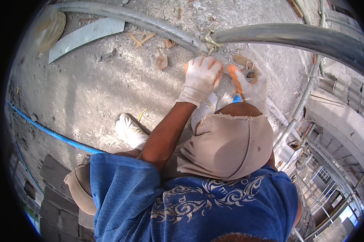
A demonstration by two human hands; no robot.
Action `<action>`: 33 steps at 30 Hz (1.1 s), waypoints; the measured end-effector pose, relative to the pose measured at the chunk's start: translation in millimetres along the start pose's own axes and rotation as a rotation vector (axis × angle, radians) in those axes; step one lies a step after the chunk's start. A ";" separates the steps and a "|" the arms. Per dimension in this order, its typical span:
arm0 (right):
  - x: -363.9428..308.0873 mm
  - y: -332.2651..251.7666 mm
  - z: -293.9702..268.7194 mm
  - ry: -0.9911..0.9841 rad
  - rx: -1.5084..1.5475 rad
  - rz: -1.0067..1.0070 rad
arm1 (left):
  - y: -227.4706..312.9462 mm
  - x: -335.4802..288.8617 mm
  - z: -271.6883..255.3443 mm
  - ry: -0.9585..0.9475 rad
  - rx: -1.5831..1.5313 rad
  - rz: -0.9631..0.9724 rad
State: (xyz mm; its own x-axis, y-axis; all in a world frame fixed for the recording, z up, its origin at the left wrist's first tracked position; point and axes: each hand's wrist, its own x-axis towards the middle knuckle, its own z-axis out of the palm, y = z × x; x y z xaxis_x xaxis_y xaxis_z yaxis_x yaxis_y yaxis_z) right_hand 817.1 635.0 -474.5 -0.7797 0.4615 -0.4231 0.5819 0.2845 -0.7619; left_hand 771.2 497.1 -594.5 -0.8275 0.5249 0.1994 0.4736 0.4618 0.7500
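Observation:
My left hand point(202, 78), in a white knit glove with orange palm coating, has its fingers curled down just below a scaffold clamp point(211, 38). What those fingers hold is hidden beneath them. The clamp sits where a dark steel pipe point(270, 33) meets a dusty grey pipe point(137, 17). My right hand point(255, 89), gloved the same way, is beside my raised knee. It is closed around a tool with a grey, wrench-like metal end point(249, 75); most of this tool is hidden. A bit of blue point(237, 98) shows between that hand and the knee.
A ribbed metal sheet point(87, 37) and wood scraps point(142, 39) lie on the dusty concrete floor. A blue hose point(54, 134) runs along the left. At right stand scaffold pipes point(298, 108); grey blocks point(54, 201) are stacked at lower left.

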 end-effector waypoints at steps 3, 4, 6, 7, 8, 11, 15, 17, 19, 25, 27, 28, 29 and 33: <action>-5.4 17.9 -5.7 -0.059 0.227 0.264 | -15.5 -26.7 10.7 0.100 -0.012 -0.112; -8.2 27.9 -7.5 -0.052 0.250 0.226 | -23.8 -35.0 14.5 0.156 -0.008 -0.163; -16.5 48.6 -13.3 0.003 0.280 0.229 | -41.5 -47.7 20.4 0.152 -0.211 -0.407; -22.0 57.0 -19.2 -0.016 0.215 0.209 | -48.8 -49.9 23.7 0.141 -0.491 -0.583; -25.6 64.8 -23.2 -0.052 0.235 0.150 | -52.9 -51.2 26.8 0.081 -0.762 -0.832; -32.4 80.3 -31.6 -0.038 0.129 0.174 | -51.1 -43.6 36.4 0.165 -1.324 -0.919; -29.1 92.9 -25.1 0.018 0.027 0.076 | -28.3 -26.2 43.7 0.207 -1.513 -1.067; -27.1 99.1 -21.1 0.052 0.052 0.008 | -20.6 -19.1 44.0 0.267 -1.572 -1.113; -25.8 106.1 -20.3 0.101 -0.009 0.000 | -16.8 -13.9 44.4 0.332 -1.587 -1.163; -17.3 132.1 -24.4 0.115 -0.017 0.044 | -13.2 -11.7 50.2 0.401 -1.706 -1.211; -11.6 141.4 -21.2 0.119 -0.020 0.067 | -11.7 -12.0 52.7 0.437 -1.753 -1.223; -9.3 145.8 -19.7 0.122 -0.015 0.050 | -11.1 -11.9 53.8 0.456 -1.776 -1.230; -7.3 149.9 -18.4 0.111 0.026 0.093 | -10.8 -11.5 54.7 0.470 -1.801 -1.214; -2.3 162.8 -21.1 0.097 0.114 0.103 | -12.3 -8.8 57.5 0.501 -1.847 -1.204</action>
State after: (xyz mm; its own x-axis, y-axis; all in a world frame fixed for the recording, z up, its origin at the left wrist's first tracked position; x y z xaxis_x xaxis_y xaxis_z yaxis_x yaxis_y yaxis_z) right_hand 918.5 697.9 -587.2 -0.6883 0.5639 -0.4564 0.6229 0.1368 -0.7703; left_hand 790.0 528.0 -641.8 -0.5486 0.2993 -0.7807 -0.6061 -0.7856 0.1248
